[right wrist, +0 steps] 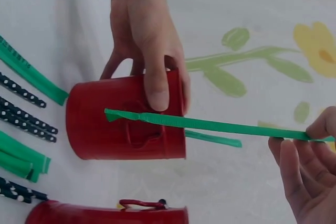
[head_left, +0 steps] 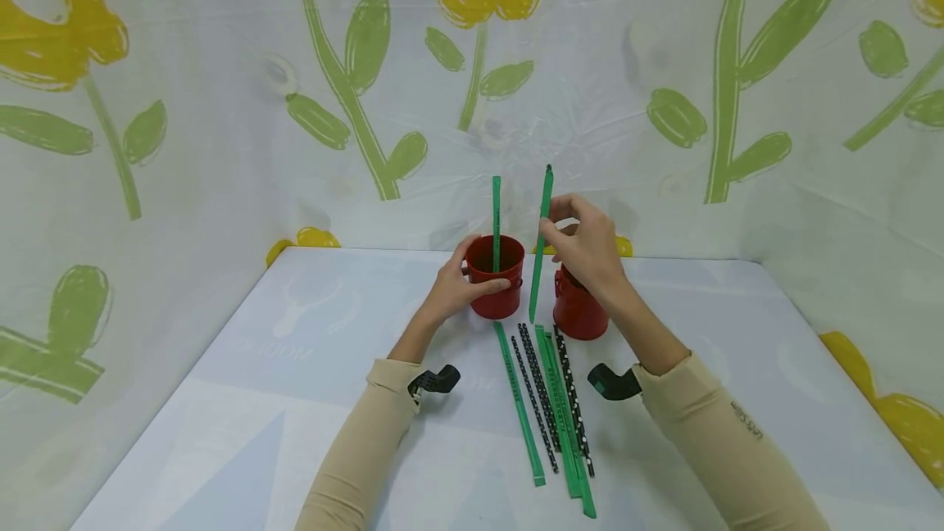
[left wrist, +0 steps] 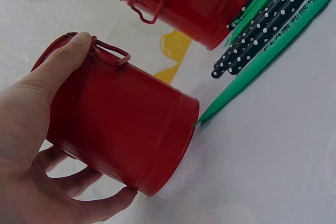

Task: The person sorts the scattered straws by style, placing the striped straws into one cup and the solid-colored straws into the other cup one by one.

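My left hand point(head_left: 459, 283) holds a small red bucket point(left wrist: 123, 124), thumb on one side and fingers round the other. One green-wrapped straw point(head_left: 496, 211) stands upright inside it, its top above the rim. In my right hand point(head_left: 586, 242), thumb and fingers pinch another green-wrapped straw point(right wrist: 210, 125) near its upper part. That straw hangs nearly upright between the two buckets, its lower end outside them. A second red bucket point(head_left: 580, 310) stands just below the right hand, its opening partly hidden by the hand.
Several green-wrapped straws point(head_left: 521, 408) and black straws with white dots point(head_left: 534, 388) lie lengthwise on the white table point(head_left: 243, 400), in front of the buckets. A flower-printed sheet point(head_left: 560, 88) hangs behind and at the sides.
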{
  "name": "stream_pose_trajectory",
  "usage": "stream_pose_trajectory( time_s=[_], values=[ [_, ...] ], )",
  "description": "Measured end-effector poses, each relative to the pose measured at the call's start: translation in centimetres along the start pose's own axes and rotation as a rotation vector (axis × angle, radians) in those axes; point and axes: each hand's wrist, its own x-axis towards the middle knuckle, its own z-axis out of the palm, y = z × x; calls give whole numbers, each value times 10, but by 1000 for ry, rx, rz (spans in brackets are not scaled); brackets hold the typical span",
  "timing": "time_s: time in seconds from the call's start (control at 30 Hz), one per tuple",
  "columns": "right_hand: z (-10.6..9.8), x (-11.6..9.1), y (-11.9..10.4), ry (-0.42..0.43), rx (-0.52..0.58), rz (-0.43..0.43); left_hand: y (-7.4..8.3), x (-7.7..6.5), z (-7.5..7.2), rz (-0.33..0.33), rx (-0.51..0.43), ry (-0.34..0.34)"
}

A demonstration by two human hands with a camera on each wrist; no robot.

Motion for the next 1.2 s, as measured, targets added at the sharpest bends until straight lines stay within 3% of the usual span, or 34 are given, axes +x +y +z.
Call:
stream_pose_trajectory(
  time_s=[0.33, 0.53, 1.2],
  values=[
    [-9, 31, -29, 50, 72, -72, 2, 0, -1, -12, -4, 1],
    [-5, 43, -39, 46, 107, -58, 4, -1, -1, -26, -13, 0],
    [37, 36, -5, -83, 47, 81, 0, 1, 0, -16, -5, 5]
  ],
)
